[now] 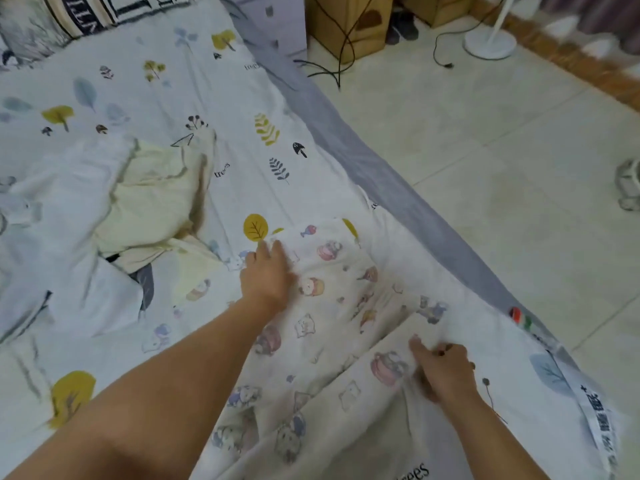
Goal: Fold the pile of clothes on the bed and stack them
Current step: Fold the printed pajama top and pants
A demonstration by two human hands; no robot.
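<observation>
Your cartoon-print garment (332, 306) is lying spread near the bed's right edge (346, 140), where the grey border is dropping to open tiled floor (485, 150), and bare sheet is stretching away toward the far edge. Your left hand (268, 275) is pressing flat, fingers straight, on its far left part, while your right hand (441, 370) is pinching a folded-over flap. The crumpled cream clothes (152, 199) are sitting toward the bed's left side.
</observation>
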